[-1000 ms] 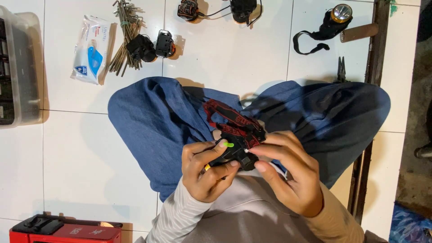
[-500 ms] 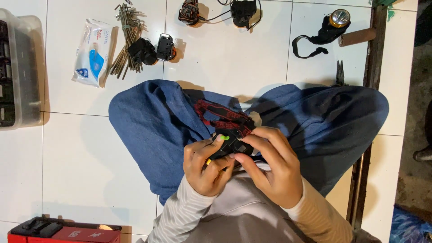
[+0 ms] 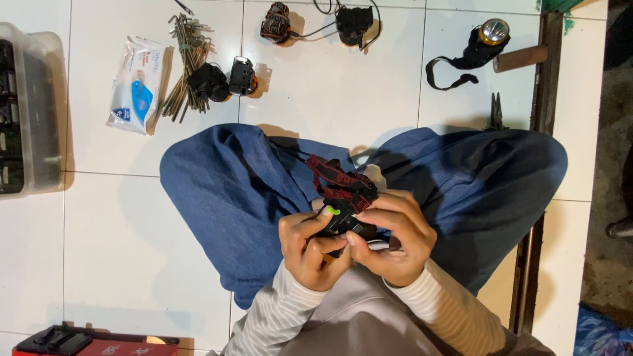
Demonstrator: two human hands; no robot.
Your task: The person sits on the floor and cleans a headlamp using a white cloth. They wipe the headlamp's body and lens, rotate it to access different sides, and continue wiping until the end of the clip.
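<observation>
I sit cross-legged on a white tiled floor in blue trousers (image 3: pixel 231 198). Both hands meet over my lap on a small black headlamp (image 3: pixel 343 225) with a red and black strap (image 3: pixel 339 181) that lies bunched on my knees. My left hand (image 3: pixel 310 254) grips the lamp body from the left, a small green part (image 3: pixel 331 211) showing by its thumb. My right hand (image 3: pixel 395 237) clasps the lamp from the right, fingers curled over it. Much of the lamp body is hidden under my fingers.
On the tiles beyond my knees lie a wipes packet (image 3: pixel 135 86), a bundle of thin sticks (image 3: pixel 184 66), several black headlamp parts (image 3: pixel 224 79) with wires (image 3: pixel 316 23), a strapped headlamp (image 3: pixel 478 43), pliers (image 3: pixel 496 112). A clear bin (image 3: pixel 30 109) stands left, a red toolbox (image 3: pixel 99 343) near left.
My right hand has slid closer over the lamp and now covers more of it. The strap has shifted slightly on my lap. The view has drifted a little.
</observation>
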